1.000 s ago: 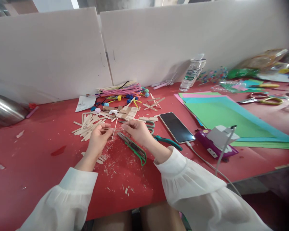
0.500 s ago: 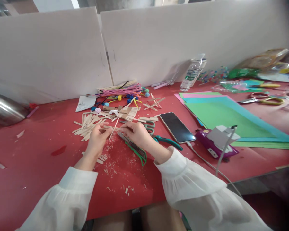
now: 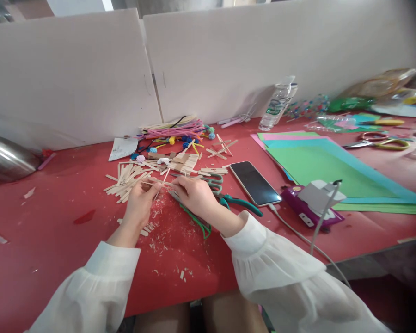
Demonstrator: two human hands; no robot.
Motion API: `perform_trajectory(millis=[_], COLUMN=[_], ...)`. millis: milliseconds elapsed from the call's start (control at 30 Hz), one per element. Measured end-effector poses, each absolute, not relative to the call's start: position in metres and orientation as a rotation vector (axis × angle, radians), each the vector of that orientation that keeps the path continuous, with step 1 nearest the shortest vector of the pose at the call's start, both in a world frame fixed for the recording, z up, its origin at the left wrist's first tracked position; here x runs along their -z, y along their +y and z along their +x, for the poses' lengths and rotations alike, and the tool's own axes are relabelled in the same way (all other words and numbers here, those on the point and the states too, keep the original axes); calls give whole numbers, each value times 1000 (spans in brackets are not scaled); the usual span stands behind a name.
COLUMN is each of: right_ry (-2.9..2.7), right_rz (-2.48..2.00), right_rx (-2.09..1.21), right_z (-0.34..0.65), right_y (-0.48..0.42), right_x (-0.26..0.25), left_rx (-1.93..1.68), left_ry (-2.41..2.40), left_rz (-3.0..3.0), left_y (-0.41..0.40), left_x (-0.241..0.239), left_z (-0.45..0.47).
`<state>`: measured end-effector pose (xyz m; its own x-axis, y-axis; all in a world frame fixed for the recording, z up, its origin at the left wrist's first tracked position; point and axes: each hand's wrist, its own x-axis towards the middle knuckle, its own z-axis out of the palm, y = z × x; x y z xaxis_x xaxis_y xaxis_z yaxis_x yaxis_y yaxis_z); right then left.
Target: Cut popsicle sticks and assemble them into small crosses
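My left hand (image 3: 138, 204) and my right hand (image 3: 193, 194) each pinch an end of a small cross of thin wooden sticks (image 3: 161, 183), held just above the red table (image 3: 55, 222). Both hands are closed on it. A green-handled cutter (image 3: 194, 216) lies under my right wrist. A heap of loose wooden sticks (image 3: 125, 178) sits just beyond my left hand, and teal-handled scissors (image 3: 237, 201) lie right of my right hand. Wood shavings are scattered below the hands.
A phone (image 3: 254, 182) lies right of the scissors, a purple glue gun (image 3: 310, 203) with its cable beside it. Coloured paper sheets (image 3: 319, 162), a water bottle (image 3: 277, 106), pipe cleaners (image 3: 175, 131) and a white partition (image 3: 229, 55) stand behind. A metal bowl (image 3: 7, 159) is far left.
Both hands have moved slightly up and away with the stick cross, and the upright stick has tilted a little; everything else on the table is unchanged.
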<state>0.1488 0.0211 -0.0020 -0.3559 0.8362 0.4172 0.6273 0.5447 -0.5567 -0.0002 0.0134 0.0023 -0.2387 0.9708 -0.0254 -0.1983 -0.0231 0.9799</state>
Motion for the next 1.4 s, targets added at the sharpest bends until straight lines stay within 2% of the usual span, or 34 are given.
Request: perform_trajectory(millis=[267, 567, 833, 933, 1067, 1167, 1400], right_ry=[-2252, -2119, -2046, -1942, -1649, -1437, -1130], right_rz=[-1154, -1088, -1085, -1057, -962, -893, -805], right_rx=[-211, -360, -355, -526, -988, -1268, -1477], right_z=[147, 143, 145, 144, 142, 142, 144], right_y=[20, 19, 24, 23, 23, 25, 24], right_x=[3, 9, 11, 8, 4, 2, -4], left_rx=[-1396, -1546, -1555, -1608, -1764, -1746, -1573], left_ry=[1220, 1284, 1279, 1250, 1164, 1100, 1102], left_rz=[778, 808, 837, 886, 991, 1027, 1025], left_y=[12, 11, 11, 11, 10, 8, 9], left_x=[0, 0, 2, 3, 1, -2, 3], left_z=[-1, 4, 4, 6, 7, 7, 2])
